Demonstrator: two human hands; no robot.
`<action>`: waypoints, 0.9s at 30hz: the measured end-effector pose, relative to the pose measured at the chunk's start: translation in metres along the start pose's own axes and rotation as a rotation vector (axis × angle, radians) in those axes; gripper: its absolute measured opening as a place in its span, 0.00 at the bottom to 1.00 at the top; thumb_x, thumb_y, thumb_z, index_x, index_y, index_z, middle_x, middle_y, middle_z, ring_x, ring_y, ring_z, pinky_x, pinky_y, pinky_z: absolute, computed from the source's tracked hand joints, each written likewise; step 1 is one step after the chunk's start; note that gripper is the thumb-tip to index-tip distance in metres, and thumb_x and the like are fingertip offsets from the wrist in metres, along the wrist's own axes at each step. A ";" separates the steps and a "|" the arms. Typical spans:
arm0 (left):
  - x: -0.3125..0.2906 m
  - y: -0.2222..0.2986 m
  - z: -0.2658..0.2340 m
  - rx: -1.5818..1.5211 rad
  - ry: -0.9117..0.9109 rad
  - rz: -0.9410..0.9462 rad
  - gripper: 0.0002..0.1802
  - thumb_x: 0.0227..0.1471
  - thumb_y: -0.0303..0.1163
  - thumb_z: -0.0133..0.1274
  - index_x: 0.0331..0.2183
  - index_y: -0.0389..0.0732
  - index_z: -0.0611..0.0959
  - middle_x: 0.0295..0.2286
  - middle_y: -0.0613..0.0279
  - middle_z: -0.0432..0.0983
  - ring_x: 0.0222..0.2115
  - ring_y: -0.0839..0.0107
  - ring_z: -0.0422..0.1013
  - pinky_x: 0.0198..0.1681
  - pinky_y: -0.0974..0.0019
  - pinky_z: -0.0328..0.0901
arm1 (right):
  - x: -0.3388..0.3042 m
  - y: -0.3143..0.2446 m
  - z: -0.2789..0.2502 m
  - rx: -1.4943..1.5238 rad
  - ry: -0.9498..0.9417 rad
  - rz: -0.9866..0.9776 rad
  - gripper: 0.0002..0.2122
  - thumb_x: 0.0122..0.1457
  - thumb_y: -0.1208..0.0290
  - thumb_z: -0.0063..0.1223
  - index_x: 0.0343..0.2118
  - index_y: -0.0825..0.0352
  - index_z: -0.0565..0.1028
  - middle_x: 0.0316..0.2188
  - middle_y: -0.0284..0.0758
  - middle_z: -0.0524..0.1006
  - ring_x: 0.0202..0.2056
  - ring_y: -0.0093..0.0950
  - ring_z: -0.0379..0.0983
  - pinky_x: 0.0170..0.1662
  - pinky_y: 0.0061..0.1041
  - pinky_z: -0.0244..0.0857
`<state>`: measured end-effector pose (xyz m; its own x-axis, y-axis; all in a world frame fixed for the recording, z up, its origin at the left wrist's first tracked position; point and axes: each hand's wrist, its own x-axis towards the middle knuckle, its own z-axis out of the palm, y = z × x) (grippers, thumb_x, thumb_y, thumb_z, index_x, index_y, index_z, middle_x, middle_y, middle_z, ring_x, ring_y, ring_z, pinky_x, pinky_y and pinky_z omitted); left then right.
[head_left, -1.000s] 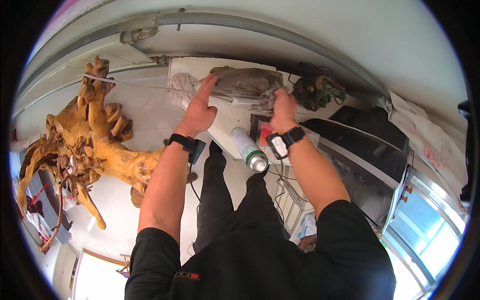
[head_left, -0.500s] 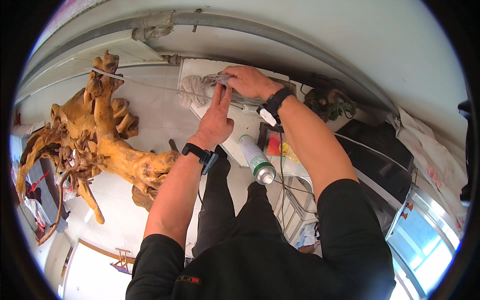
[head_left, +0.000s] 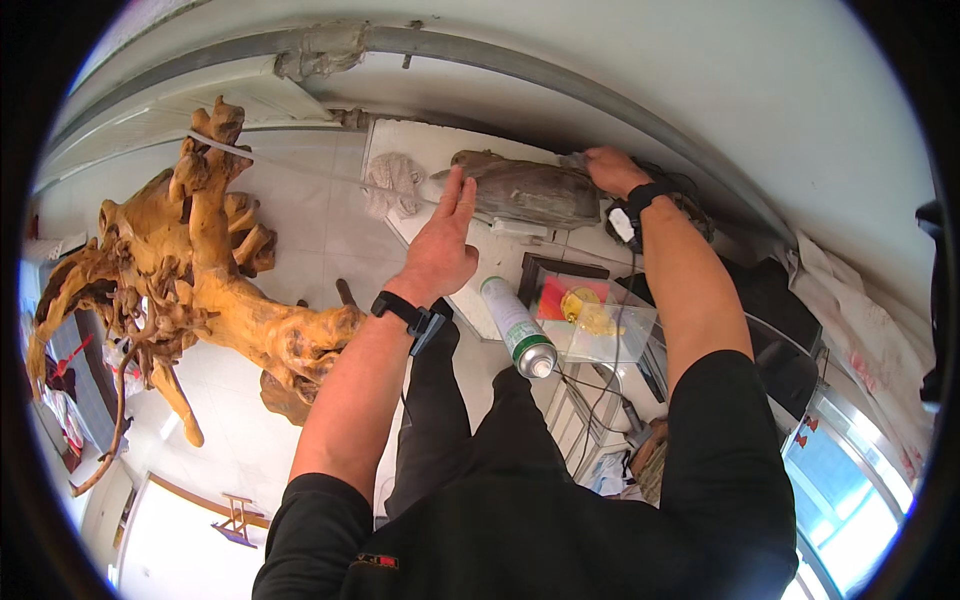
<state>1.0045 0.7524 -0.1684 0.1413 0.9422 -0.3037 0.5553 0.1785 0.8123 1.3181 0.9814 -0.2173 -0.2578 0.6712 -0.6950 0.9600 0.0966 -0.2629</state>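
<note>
A dark, rough slab of weathered wood (head_left: 525, 188) lies on the white bench (head_left: 478, 262), its long axis running left to right along the far edge by the wall. The left hand (head_left: 445, 245) presses flat, fingers straight, against its left end; the right hand (head_left: 612, 168) is curled over its right end. A crumpled grey rag (head_left: 393, 183) sits just left of it. A green spray can (head_left: 518, 325) lies nearer. A gnarled, glossy root sculpture (head_left: 190, 280) fills the floor to the left.
</note>
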 end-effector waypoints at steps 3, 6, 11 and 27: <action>0.001 -0.001 0.001 0.005 0.021 0.045 0.57 0.43 0.15 0.52 0.75 0.37 0.54 0.77 0.49 0.37 0.66 0.45 0.66 0.61 0.55 0.72 | 0.008 -0.041 0.013 -0.034 0.090 -0.216 0.15 0.62 0.69 0.48 0.47 0.67 0.83 0.48 0.54 0.82 0.51 0.56 0.77 0.55 0.48 0.71; 0.002 -0.003 0.004 0.021 0.032 0.057 0.57 0.43 0.15 0.52 0.75 0.37 0.54 0.77 0.46 0.38 0.67 0.44 0.65 0.62 0.55 0.71 | 0.006 -0.103 0.025 0.123 0.063 -0.438 0.15 0.62 0.67 0.48 0.45 0.66 0.83 0.46 0.53 0.83 0.50 0.56 0.78 0.54 0.49 0.71; 0.002 -0.006 0.009 0.061 0.069 0.094 0.57 0.43 0.15 0.51 0.75 0.37 0.55 0.76 0.43 0.39 0.67 0.42 0.64 0.63 0.54 0.70 | -0.014 -0.168 0.039 0.169 0.023 -0.567 0.14 0.61 0.67 0.49 0.44 0.65 0.83 0.45 0.52 0.83 0.49 0.55 0.79 0.54 0.50 0.72; 0.011 -0.010 -0.006 -0.019 -0.013 0.001 0.42 0.53 0.23 0.59 0.69 0.35 0.70 0.74 0.40 0.52 0.74 0.48 0.53 0.73 0.54 0.57 | -0.244 -0.084 -0.028 0.441 0.660 -0.267 0.15 0.59 0.70 0.52 0.46 0.70 0.81 0.37 0.53 0.83 0.40 0.50 0.82 0.46 0.40 0.75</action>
<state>0.9954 0.7628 -0.1765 0.1527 0.9385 -0.3098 0.5397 0.1834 0.8216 1.3030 0.8303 -0.0068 -0.2216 0.9723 -0.0742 0.7098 0.1086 -0.6960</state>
